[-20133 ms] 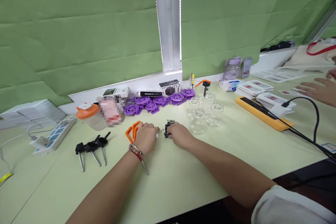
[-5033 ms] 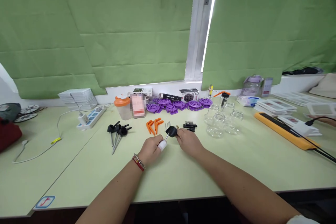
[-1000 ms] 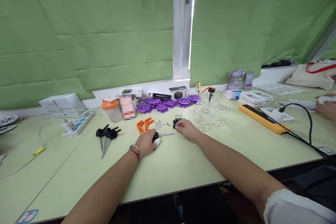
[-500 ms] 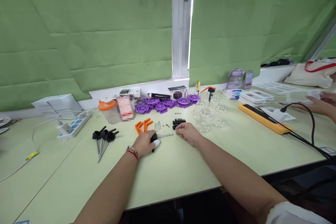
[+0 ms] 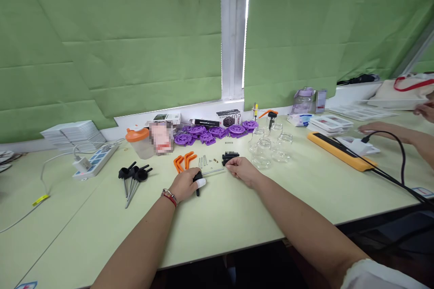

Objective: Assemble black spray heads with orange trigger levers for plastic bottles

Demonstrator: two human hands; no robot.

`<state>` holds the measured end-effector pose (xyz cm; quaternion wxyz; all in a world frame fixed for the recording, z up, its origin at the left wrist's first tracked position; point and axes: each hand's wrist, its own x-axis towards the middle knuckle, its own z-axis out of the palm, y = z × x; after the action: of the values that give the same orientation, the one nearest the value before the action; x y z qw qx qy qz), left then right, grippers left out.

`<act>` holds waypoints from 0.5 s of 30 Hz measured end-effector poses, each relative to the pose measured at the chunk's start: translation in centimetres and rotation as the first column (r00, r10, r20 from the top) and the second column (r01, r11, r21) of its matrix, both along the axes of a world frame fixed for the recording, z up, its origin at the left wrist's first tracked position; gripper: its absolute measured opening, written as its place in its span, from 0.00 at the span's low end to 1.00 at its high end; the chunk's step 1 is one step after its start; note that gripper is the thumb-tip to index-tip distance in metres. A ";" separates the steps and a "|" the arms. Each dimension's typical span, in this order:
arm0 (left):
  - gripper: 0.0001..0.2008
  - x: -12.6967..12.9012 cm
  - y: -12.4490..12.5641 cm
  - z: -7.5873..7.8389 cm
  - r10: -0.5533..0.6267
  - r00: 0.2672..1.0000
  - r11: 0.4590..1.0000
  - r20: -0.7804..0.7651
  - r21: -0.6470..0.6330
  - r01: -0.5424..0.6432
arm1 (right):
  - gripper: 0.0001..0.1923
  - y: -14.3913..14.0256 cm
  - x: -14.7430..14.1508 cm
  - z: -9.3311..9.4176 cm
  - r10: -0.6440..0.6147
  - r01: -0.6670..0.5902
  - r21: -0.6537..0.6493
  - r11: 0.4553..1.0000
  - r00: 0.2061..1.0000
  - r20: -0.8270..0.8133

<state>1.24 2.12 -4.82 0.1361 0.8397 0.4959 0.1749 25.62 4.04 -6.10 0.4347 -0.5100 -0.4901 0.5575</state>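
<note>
My left hand rests on the pale green table, closed around a black pump head whose metal tube points right. One fingertip wears a white cot. My right hand lies just right of the tube's end, fingers pinched near small black parts; what it pinches is too small to see. Orange levers, short metal pins and tiny brass bits lie just beyond my hands.
Three finished black pump heads lie at left. Purple discs, clear glass jars and an orange-lidded cup stand behind. A yellow power strip with a black cable is at right, where another person's hands handle cards. A white power strip sits far left.
My hands have barely moved. The other person's hand at far right shifted along the cards, and the view drifted slightly.
</note>
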 end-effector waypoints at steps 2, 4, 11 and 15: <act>0.15 0.0 -0.1 0.0 -0.004 1.000 1.000 0.003 0.000 0.004 | 0.05 -0.2 0.1 0.0 0.006 -0.006 -0.025 1.000 1.000 0.015; 0.15 0.0 -0.2 0.1 -0.016 1.000 1.000 0.002 -0.001 0.016 | 0.05 -0.4 0.2 0.0 0.016 -0.015 -0.052 0.999 0.999 0.029; 0.15 0.4 -0.5 0.4 -0.040 0.999 0.999 -0.023 0.007 0.040 | 0.06 -0.7 0.1 0.0 0.019 -0.016 -0.088 0.996 0.999 0.043; 0.15 0.4 -0.5 0.3 -0.041 0.999 0.999 -0.030 0.010 0.041 | 0.06 -0.7 0.0 0.0 0.034 -0.031 -0.085 0.996 0.999 0.042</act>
<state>1.67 1.57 -4.48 0.1277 0.8529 0.4796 0.1620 25.62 3.33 -6.14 0.3929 -0.5318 -0.4837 0.5735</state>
